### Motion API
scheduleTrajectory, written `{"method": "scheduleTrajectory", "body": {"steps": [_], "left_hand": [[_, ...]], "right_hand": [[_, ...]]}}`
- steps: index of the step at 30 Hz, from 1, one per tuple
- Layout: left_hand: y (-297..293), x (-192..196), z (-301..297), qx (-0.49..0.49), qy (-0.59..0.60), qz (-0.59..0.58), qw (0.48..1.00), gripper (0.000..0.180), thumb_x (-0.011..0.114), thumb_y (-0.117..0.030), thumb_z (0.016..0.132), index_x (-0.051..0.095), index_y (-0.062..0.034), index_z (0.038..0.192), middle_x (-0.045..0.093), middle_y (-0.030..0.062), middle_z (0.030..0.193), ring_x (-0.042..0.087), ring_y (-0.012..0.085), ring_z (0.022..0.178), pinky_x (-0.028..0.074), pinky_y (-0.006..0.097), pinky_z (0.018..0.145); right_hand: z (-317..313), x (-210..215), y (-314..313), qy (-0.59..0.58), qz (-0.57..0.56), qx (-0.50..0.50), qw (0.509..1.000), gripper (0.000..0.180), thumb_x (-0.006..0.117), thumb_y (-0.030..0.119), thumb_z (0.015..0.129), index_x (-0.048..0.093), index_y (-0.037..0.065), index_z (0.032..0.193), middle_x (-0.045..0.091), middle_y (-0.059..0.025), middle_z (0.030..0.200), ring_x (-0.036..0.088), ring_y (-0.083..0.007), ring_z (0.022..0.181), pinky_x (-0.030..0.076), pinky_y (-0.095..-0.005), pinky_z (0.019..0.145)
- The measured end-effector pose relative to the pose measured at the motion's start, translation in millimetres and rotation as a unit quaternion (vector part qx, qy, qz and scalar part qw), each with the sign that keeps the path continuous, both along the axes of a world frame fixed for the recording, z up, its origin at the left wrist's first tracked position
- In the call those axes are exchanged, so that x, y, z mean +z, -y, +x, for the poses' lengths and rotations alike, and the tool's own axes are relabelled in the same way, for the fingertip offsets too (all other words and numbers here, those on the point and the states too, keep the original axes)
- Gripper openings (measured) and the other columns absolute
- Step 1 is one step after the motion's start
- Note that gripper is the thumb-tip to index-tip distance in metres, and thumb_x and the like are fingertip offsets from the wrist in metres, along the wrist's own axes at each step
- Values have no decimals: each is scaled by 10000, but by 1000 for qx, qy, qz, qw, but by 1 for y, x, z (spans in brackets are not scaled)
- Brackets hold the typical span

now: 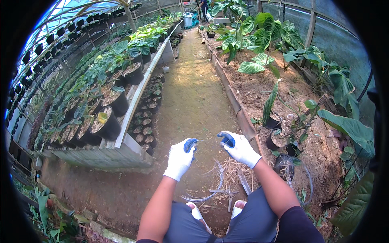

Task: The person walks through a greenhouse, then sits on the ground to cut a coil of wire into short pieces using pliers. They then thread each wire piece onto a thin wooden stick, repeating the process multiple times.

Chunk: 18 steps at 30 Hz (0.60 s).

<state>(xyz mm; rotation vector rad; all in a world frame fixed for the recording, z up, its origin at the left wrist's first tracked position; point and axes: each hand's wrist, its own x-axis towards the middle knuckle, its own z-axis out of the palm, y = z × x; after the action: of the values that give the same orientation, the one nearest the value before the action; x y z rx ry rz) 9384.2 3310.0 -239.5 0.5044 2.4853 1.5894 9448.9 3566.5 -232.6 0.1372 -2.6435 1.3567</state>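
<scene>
My left hand [180,158], in a white glove with a blue palm, is raised over the dirt path with its fingers pinched. A thin, pale strand [199,140] sticks out from its fingertips toward the right. Opposite it, my right hand [240,148] wears the same kind of glove, its fingers curled inward. Whatever those fingers hold is too small to make out. Below the hands, dry straw [227,178] lies scattered by my feet. Clear plastic strips [206,197] curve across the ground there, and a flatter clear strip [244,182] lies nearer my right knee.
On the left, a raised concrete bench [101,156] carries many black pots, with small pots [148,121] beneath its edge. A low board edging [233,95] borders the planted bed [279,81] on the right. Another person [204,9] stands at the path's far end.
</scene>
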Motion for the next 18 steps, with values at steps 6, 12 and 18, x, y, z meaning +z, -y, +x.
{"method": "scheduleTrajectory", "body": {"steps": [6, 12, 18], "left_hand": [[17, -11, -18, 84, 5, 96, 992, 239, 613, 17, 978, 704, 59, 1194, 752, 95, 1059, 674, 113, 784, 567, 253, 591], [25, -4, -20, 89, 14, 72, 993, 224, 621, -4, 981, 722, 44, 1175, 747, 75, 959, 670, 104, 740, 569, 254, 585], [23, -5, -24, 81, 35, 46, 995, 214, 626, -14, 988, 710, 65, 1168, 747, 82, 980, 673, 106, 755, 568, 256, 587]], "right_hand": [[43, 65, 20, -55, 85, 29, 994, 352, 701, 167, 940, 561, 55, 1243, 680, -177, 983, 689, -337, 871, 552, -398, 823], [141, 175, 47, -197, 209, 86, 954, 305, 853, 135, 648, 776, 170, 941, 711, -63, 893, 695, -272, 737, 546, -363, 666], [174, 239, 54, -169, 282, 111, 938, 301, 855, 143, 653, 770, 162, 941, 706, -61, 890, 685, -266, 731, 541, -360, 665]]}}
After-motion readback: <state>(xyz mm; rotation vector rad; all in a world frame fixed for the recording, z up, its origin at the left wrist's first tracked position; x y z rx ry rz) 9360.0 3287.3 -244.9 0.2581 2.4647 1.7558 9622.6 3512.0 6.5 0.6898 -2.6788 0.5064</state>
